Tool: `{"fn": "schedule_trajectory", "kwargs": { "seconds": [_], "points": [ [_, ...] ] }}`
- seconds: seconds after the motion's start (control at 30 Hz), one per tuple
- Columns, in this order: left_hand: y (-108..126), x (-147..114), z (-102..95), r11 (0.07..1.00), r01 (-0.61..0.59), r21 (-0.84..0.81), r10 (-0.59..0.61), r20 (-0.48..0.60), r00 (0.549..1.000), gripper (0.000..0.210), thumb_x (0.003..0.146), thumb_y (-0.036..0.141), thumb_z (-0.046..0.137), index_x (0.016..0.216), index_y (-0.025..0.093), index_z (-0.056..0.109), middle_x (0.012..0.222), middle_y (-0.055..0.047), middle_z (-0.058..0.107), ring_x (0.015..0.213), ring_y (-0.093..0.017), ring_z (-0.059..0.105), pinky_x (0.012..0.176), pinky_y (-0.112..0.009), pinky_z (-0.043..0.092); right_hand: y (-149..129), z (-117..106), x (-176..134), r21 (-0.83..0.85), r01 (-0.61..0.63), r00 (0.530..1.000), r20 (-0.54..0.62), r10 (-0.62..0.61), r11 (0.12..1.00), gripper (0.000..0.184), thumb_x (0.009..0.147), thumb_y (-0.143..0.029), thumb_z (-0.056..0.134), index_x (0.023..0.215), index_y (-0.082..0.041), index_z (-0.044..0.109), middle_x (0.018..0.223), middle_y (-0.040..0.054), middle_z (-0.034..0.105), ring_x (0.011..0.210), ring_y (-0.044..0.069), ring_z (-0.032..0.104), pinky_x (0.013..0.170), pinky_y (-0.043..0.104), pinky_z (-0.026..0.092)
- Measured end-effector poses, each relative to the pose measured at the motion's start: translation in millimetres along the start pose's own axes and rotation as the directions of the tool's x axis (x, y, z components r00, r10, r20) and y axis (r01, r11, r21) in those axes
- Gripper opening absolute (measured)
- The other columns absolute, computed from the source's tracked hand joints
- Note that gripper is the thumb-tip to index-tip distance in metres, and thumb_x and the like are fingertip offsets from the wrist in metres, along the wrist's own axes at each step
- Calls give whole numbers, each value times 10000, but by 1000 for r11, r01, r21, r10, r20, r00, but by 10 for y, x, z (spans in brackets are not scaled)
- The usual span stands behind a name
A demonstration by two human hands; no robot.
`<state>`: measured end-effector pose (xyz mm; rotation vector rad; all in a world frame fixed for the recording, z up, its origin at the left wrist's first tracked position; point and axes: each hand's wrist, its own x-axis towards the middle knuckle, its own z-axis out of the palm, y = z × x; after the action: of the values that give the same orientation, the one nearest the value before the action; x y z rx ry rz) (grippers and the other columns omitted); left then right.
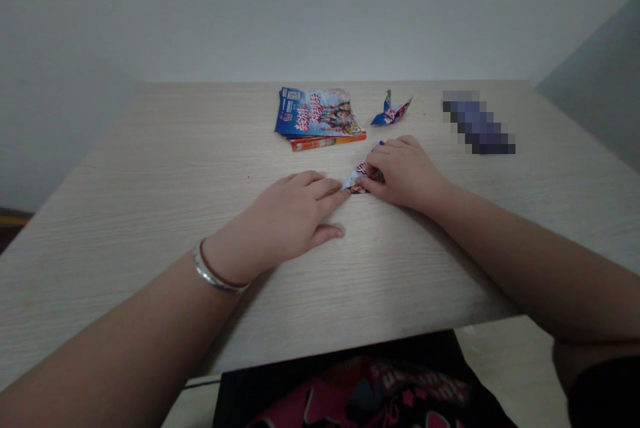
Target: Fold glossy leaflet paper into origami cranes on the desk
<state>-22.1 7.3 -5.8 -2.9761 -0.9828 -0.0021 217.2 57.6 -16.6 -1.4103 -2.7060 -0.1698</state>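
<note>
A small folded piece of printed paper (354,181), blue and white with red lettering, lies on the table between my hands. My left hand (300,215) is flat beside it, fingers stretched out, with a fingertip touching its left corner. Over the paper's right part is my right hand (403,171), fingers curled and pressing it against the table, so much of that part is hidden. A silver bracelet (213,273) circles my left wrist. Just beyond my right hand stands a folded paper crane (391,113) in similar blue and red print.
Printed flyers (320,115) lie in a loose stack beyond my hands, an orange one showing underneath. A pixelated dark, flat item (477,123) lies at the back right. The pale wooden table (150,168) meets a wall behind; its front edge is near my lap.
</note>
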Motion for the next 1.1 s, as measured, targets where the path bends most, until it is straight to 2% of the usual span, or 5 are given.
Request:
{"fn": "schedule_trajectory", "kwargs": {
  "seconds": [0.17,0.4,0.77,0.93,1.1],
  "points": [
    [15,6,-48,1000,19,-12,-18,22,1000,635,1010,535,537,1487,115,529,1484,-167,585,1327,-338,553,1149,-476,436,40,20,20,59,-33,999,19,31,998,278,956,-445,580,842,-215,689,917,90,738,963,278,614,880,407,356],
    [40,14,-99,998,65,-24,-63,49,997,604,1008,546,540,1455,141,561,1484,-141,591,1335,-324,563,1156,-473,438,45,32,14,93,-54,998,23,52,994,286,943,-464,634,824,-209,683,887,88,717,923,268,610,783,365,362],
    [49,25,-116,997,80,-14,-79,49,996,558,1020,511,539,1429,134,584,1485,-141,599,1337,-301,581,1158,-435,448,53,19,15,35,11,999,35,-12,999,256,977,-374,601,859,-174,711,919,104,724,936,264,603,791,359,372],
    [78,39,-168,991,129,-26,-126,90,988,491,1028,480,533,1376,148,635,1469,-124,618,1336,-300,585,1153,-457,454,71,28,19,52,11,999,32,-12,999,260,973,-378,608,846,-175,709,899,97,722,918,257,603,787,355,375],
    [38,31,-195,986,165,1,-165,79,983,442,1052,490,458,1227,186,728,1338,-104,705,1253,-302,641,1104,-483,485,107,58,5,71,-2,1000,1,2,997,250,955,-382,630,811,-190,698,863,85,711,909,254,598,772,352,365]
  ]
}}
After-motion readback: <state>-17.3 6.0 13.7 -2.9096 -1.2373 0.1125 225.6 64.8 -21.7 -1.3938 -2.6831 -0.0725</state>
